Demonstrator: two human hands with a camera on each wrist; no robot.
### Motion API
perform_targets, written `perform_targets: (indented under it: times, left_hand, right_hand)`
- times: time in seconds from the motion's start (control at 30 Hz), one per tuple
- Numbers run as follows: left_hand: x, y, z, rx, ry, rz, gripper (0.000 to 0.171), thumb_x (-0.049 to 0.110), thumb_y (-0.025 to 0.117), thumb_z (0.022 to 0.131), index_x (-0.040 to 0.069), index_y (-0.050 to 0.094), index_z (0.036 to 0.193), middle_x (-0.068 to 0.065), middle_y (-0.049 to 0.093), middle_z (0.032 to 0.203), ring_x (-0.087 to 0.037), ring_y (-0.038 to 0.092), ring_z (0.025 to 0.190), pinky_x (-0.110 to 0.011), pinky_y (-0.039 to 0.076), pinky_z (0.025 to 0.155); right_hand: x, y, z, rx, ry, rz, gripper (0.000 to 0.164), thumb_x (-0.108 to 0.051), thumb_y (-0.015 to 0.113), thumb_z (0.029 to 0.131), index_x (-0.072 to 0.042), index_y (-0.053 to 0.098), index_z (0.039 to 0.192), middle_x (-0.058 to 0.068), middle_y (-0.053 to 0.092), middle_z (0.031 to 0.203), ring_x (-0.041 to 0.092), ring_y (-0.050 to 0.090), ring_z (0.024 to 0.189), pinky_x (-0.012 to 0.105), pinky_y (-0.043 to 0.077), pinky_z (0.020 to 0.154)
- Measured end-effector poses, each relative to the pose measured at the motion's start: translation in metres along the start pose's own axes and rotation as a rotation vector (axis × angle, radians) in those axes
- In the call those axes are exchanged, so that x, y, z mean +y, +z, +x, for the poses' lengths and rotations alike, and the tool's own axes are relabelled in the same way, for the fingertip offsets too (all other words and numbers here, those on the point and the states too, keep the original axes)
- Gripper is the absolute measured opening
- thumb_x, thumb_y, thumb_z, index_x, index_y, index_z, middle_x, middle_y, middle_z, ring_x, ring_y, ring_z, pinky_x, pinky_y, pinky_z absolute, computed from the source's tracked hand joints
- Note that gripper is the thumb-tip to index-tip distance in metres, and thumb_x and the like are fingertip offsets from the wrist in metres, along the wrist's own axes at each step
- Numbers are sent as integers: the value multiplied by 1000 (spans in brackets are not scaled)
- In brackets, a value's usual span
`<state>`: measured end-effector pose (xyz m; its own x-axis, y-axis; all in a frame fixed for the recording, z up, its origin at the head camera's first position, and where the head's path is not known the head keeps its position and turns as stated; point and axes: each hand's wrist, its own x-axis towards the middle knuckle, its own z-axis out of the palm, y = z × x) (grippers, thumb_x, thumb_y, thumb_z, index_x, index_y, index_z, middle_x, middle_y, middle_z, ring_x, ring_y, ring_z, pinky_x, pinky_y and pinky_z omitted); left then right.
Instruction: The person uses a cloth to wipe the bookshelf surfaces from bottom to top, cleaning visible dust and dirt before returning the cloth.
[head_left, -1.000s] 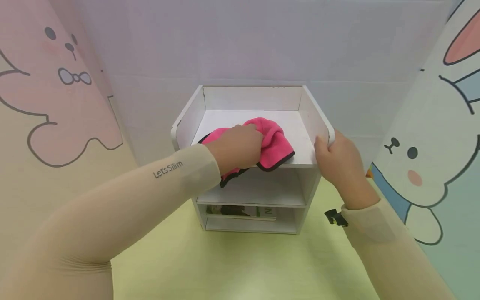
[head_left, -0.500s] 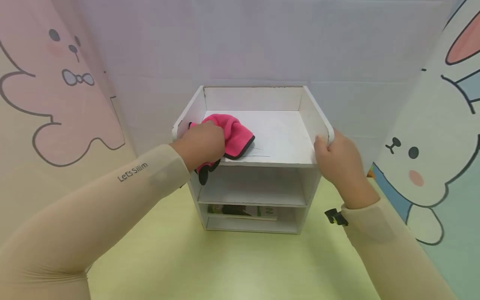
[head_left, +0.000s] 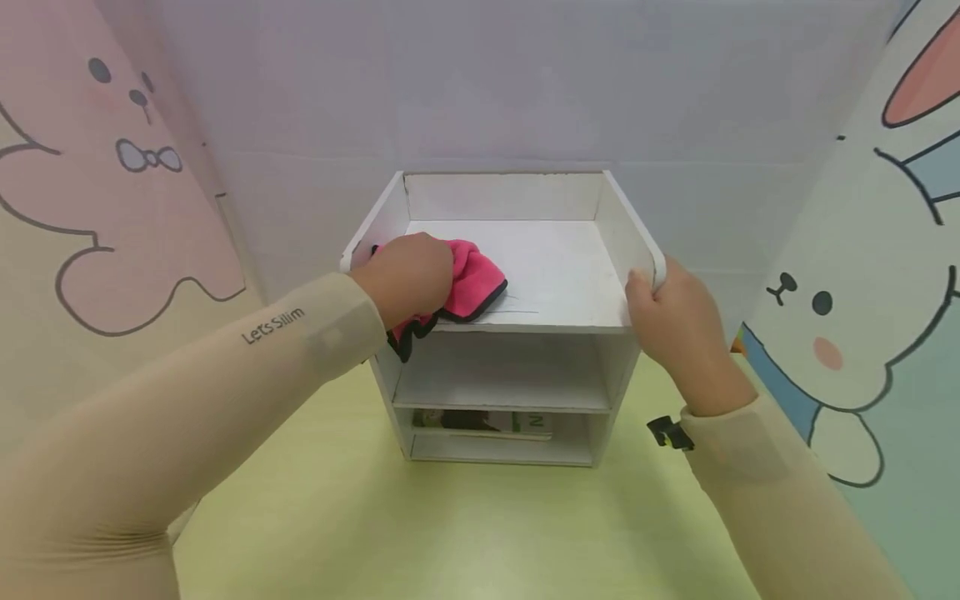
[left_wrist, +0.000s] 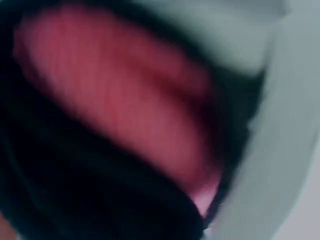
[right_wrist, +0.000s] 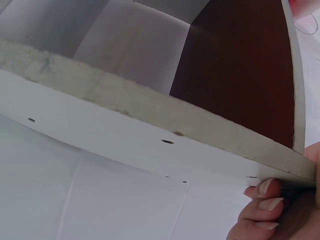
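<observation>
A small white shelf unit (head_left: 517, 331) stands on the yellow-green tabletop, its top tray walled on three sides. My left hand (head_left: 416, 275) grips a pink cloth with black edging (head_left: 476, 283) on the left part of that tray. One cloth corner hangs over the front edge. Blurred and close, the pink cloth (left_wrist: 120, 95) fills much of the left wrist view. My right hand (head_left: 678, 333) holds the front end of the tray's right side wall, thumb inside. In the right wrist view its fingers (right_wrist: 267, 205) curl against the wall's outer face.
Inside the bottom compartment lies a book or magazine (head_left: 483, 422). Thin dark lines mark the tray surface (head_left: 525, 304) right of the cloth. A pale wall (head_left: 510, 83) rises behind the unit, with cartoon animal panels on the left and right.
My left hand has moved the pink cloth from the tray's middle to its left side, with little shift in the last half second. The right hand keeps its hold on the side wall.
</observation>
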<state>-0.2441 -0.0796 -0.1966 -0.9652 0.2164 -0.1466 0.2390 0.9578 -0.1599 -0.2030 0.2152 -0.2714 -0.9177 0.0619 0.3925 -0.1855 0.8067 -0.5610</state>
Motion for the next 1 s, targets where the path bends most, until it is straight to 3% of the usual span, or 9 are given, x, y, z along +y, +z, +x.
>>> perform_targets:
  times: [0.1, 0.17, 0.3, 0.43, 0.57, 0.73, 0.87, 1.0]
  left_hand:
    - [5, -16, -3, -60, 8, -26, 6, 13, 67, 88, 8, 64, 91, -10, 64, 97, -26, 62, 83, -33, 53, 65]
    - [9, -30, -4, -81, 6, -101, 6, 12, 61, 92, 8, 65, 93, -10, 65, 95, -25, 62, 77, -34, 52, 64]
    - [17, -50, 7, -29, 27, -286, 14, 8, 50, 95, 8, 63, 100, -8, 69, 83, -22, 61, 63, -33, 51, 64]
    - [28, -56, 36, 32, 17, -510, 23, 9, 45, 98, 12, 54, 119, -4, 72, 81, -20, 64, 59, -31, 52, 63]
    - [47, -51, 71, 77, 4, -700, 27, 6, 45, 98, 14, 53, 123, -5, 72, 81, -21, 66, 58, -30, 54, 58]
    - [68, -50, 101, 130, -9, -740, 21, 7, 45, 98, 13, 59, 112, -3, 71, 80, -19, 67, 63, -28, 54, 63]
    - [81, -56, 115, 174, 3, -760, 23, 6, 47, 97, 10, 70, 96, -2, 70, 83, -17, 66, 71, -26, 52, 67]
    - [97, -60, 119, 143, 82, -768, 23, 4, 48, 95, 10, 70, 91, -3, 69, 90, -17, 65, 81, -24, 51, 70]
  right_hand:
    - [0, 1, 1, 0, 1, -6, 54, -40, 33, 107, 7, 54, 123, 28, 63, 109, 40, 56, 85, 53, 45, 69]
    - [-1, 1, 0, -3, 4, -4, 56, -40, 33, 107, 8, 53, 127, 29, 63, 113, 40, 56, 86, 53, 46, 69]
    - [-1, 2, 0, -1, 10, 2, 58, -40, 32, 107, 9, 51, 132, 31, 62, 120, 41, 58, 88, 53, 49, 70]
    - [-2, 2, -1, -4, 21, -2, 58, -40, 32, 107, 8, 50, 135, 31, 61, 124, 42, 59, 92, 53, 51, 70]
    - [1, 1, 0, 10, 23, -10, 52, -39, 33, 107, 6, 54, 123, 28, 63, 111, 40, 58, 88, 51, 49, 68]
    - [3, 2, 1, 22, 6, -16, 45, -38, 34, 106, 2, 54, 107, 23, 61, 95, 38, 56, 82, 48, 44, 65]
    - [1, 0, 1, 9, 1, -11, 49, -39, 34, 106, 4, 55, 116, 25, 63, 103, 39, 57, 85, 50, 46, 68]
    - [0, -2, 1, 0, -12, -14, 51, -39, 34, 106, 6, 55, 122, 27, 64, 109, 40, 59, 89, 54, 48, 72]
